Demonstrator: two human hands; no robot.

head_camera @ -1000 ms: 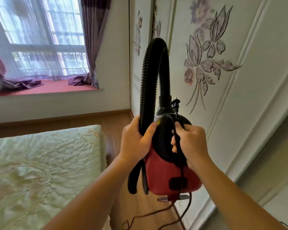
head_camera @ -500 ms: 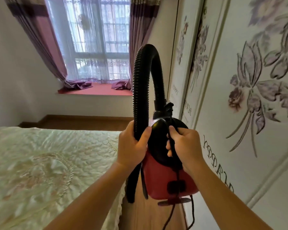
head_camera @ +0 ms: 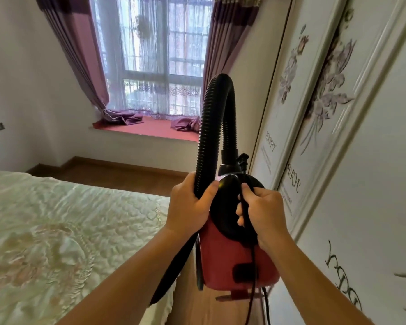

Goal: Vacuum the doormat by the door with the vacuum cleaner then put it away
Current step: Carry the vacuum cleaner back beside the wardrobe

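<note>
Both clamped: left hand round the hose, right hand round vacuum cleaner and cord; wardrobe reads HAPPY

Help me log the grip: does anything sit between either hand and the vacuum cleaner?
The left hand grips the black hose bare. The right hand holds the vacuum cleaner by its handle, with the power cord caught under its fingers; nothing else intervenes.

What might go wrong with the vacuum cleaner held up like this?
The power cord dangles below the vacuum cleaner and might snag or trip the person. The hose, gripped by the left hand, hangs beside the bed and may catch on it. The wardrobe is close; a swing might bump it.
</note>
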